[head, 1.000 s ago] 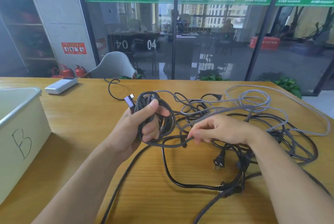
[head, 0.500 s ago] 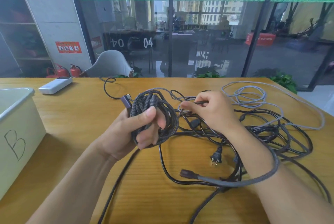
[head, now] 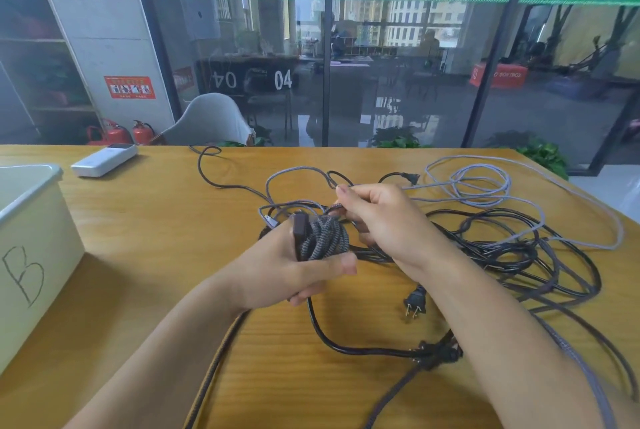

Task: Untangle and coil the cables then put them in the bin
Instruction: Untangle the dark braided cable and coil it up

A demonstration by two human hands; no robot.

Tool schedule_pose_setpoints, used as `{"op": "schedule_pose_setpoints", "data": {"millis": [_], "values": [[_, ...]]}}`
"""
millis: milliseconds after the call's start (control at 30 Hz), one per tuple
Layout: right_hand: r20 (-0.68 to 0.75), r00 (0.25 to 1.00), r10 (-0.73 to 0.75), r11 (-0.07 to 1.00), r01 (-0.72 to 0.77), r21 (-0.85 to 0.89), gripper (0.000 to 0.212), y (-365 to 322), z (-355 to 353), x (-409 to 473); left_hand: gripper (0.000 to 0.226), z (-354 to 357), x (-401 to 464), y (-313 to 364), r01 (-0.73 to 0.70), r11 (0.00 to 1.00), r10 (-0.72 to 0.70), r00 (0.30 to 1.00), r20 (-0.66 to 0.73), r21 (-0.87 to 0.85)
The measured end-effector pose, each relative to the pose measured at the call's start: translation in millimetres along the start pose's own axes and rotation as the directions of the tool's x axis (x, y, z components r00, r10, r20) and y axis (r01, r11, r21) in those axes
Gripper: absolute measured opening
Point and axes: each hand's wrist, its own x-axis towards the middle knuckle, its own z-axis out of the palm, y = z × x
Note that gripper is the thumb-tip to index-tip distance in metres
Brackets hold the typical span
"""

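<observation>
While our left hand (head: pixel 294 269) grips the braided cable coil (head: pixel 323 238) with fingers and thumb curled round it, our right hand (head: pixel 384 217) pinches a loose strand of that braided cable (head: pixel 332 209) just above the coil. We hold both over the wooden table (head: pixel 145 227), mid-frame. Tangled black cables (head: pixel 512 248) and a light grey cable (head: pixel 485 182) lie to the right, a two-prong plug (head: pixel 415 304) near our right wrist. Bin (head: pixel 34 255) marked B sits far left, apart from the coil; white remote (head: pixel 104 160) behind it.
</observation>
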Motion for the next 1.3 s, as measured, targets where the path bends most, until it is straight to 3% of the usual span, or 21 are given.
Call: {"op": "schedule_pose_setpoints", "data": {"millis": [67, 233, 333, 500, 633, 700, 833, 967, 1100, 1200, 1300], "values": [[0.024, 0.999, -0.03, 0.999, 0.031, -0.026, 0.046, -6, 0, -6, 0.039, 0, 2, -5, -0.003, 0.999, 0.005, 0.997, -0.075, 0.036], [0.059, 0.989, -0.138, 0.979, 0.145, -0.143, 0.029, -25, 3, -21, 0.02, -2, 8, -19, -0.004, 0.98, 0.063, 0.957, -0.285, 0.201], [0.063, 0.986, -0.154, 0.971, 0.163, -0.177, 0.04, -27, 2, -22, 0.037, -4, 10, -27, 0.015, 0.962, 0.096, 0.916, -0.39, 0.273], [0.1, 0.993, -0.069, 0.972, 0.09, -0.218, 0.03, -33, -5, -25, 0.052, -2, 10, -26, 0.045, 0.983, 0.05, 0.863, -0.503, 0.176], [0.167, 0.985, -0.046, 0.905, 0.112, -0.411, 0.032, -30, -14, -26, 0.049, -21, 7, -25, 0.053, 0.992, -0.114, 0.744, -0.658, -0.111], [0.306, 0.951, -0.033, 0.93, 0.141, -0.339, 0.035, -27, -9, -25, 0.048, -26, 4, -23, 0.026, 0.981, -0.147, 0.74, -0.656, -0.19], [0.486, 0.874, -0.01, 0.973, 0.12, -0.196, 0.032, -15, 3, -20, 0.065, -25, 2, -19, -0.066, 0.916, -0.157, 0.848, -0.506, -0.395], [0.637, 0.77, -0.044, 0.987, 0.13, -0.089, 0.032, -8, 24, -28, 0.082, -19, 2, -13, -0.123, 0.917, -0.084, 0.87, -0.485, -0.38], [0.687, 0.724, -0.051, 0.965, 0.214, -0.154, 0.035, -4, 45, -27, 0.052, -13, 6, -14, -0.174, 0.889, -0.097, 0.832, -0.546, -0.424], [0.673, 0.736, -0.068, 0.957, 0.239, -0.164, 0.035, -5, 37, -21, 0.043, -15, 4, -12, -0.218, 0.856, -0.086, 0.834, -0.545, -0.468], [0.623, 0.78, -0.05, 0.897, 0.309, -0.316, 0.034, 1, 12, -11, 0.027, -18, 1, -9, -0.238, 0.84, -0.06, 0.852, -0.521, -0.487]]}}
